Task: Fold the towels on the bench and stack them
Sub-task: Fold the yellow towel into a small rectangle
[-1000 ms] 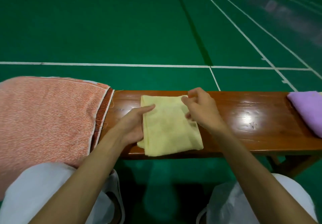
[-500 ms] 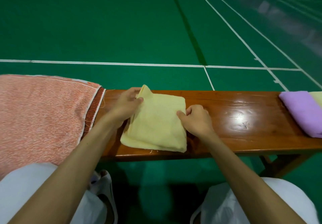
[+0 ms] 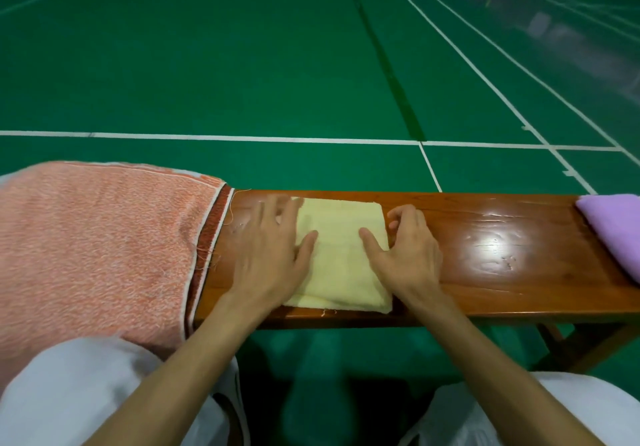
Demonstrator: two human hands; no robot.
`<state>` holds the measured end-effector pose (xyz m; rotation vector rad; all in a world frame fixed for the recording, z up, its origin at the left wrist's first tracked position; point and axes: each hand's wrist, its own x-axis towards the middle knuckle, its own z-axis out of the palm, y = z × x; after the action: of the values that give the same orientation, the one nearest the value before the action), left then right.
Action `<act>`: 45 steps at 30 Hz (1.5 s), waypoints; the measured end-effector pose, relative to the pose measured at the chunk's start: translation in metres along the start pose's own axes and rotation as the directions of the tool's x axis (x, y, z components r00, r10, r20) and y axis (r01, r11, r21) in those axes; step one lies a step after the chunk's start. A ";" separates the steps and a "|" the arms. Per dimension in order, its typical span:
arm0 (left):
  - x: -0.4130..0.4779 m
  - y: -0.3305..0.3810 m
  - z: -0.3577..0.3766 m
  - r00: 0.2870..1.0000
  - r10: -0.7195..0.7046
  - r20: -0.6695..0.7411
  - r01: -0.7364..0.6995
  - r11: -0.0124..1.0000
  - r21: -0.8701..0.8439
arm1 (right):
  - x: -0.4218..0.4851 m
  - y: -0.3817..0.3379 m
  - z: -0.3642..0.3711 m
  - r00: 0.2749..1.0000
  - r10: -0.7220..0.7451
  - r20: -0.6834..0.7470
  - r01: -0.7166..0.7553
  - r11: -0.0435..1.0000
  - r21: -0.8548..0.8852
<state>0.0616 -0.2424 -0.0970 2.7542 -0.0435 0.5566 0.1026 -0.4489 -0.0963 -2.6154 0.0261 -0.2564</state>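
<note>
Yellow towel [image 3: 341,255] now folded into a neat rectangle lying flat on the bench [image 3: 485,237]; half a second ago its far left corner was lifted by the left hand, a second ago it was a looser, skewed shape. Left hand [image 3: 273,255] has let go of the corner and now lies flat, fingers spread, on the towel's left edge. Right hand [image 3: 405,255] has moved from pinching the towel to pressing beside its right edge, thumb on the cloth.
</note>
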 end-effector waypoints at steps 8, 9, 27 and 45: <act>-0.047 -0.011 0.013 0.861 0.364 0.357 -0.400 0.916 0.030 | -0.057 0.010 0.025 0.747 -0.533 0.397 0.599 0.799 -0.056; -0.050 -0.012 0.012 0.889 0.337 0.311 -0.354 0.935 -0.003 | -0.056 0.013 0.025 0.742 -0.537 0.401 0.605 0.794 -0.055; -0.033 -0.019 -0.027 0.839 -0.342 0.424 0.536 0.655 -0.533 | -0.044 0.013 0.019 0.737 -0.482 0.473 0.616 0.768 -0.177; -0.049 -0.031 -0.010 0.923 0.337 0.185 -0.283 0.922 -0.266 | -0.031 0.047 -0.033 0.786 -0.494 0.372 0.491 0.864 0.109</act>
<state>0.0160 -0.2112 -0.1171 2.5741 -0.5754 0.2846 0.0675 -0.5042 -0.0970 -2.5716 -0.8082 0.0962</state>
